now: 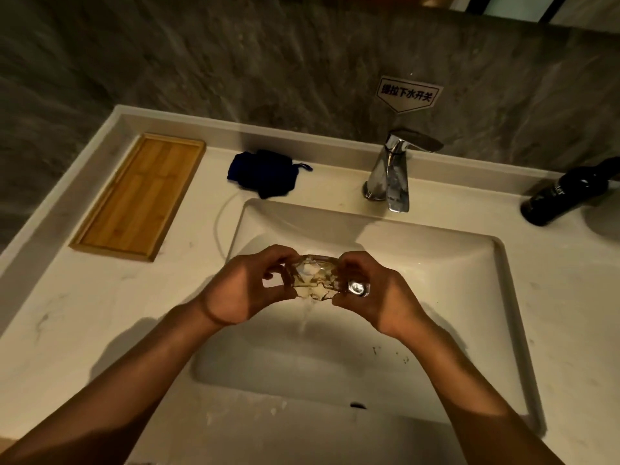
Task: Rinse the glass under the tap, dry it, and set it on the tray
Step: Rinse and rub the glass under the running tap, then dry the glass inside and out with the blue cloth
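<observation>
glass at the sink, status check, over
Both hands, left hand and right hand, gripping glass over basin. Water running off it. Tray bare, cloth untouched. Nothing blocking.

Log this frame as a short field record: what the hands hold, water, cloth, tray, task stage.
held item: glass, gripped between left hand and right hand over the sink
water: spilling from the glass into the basin
tap: behind the glass
cloth: dark blue, on the counter, untouched
tray: wooden, left of the sink
stage: rinsing; drying not begun
</observation>
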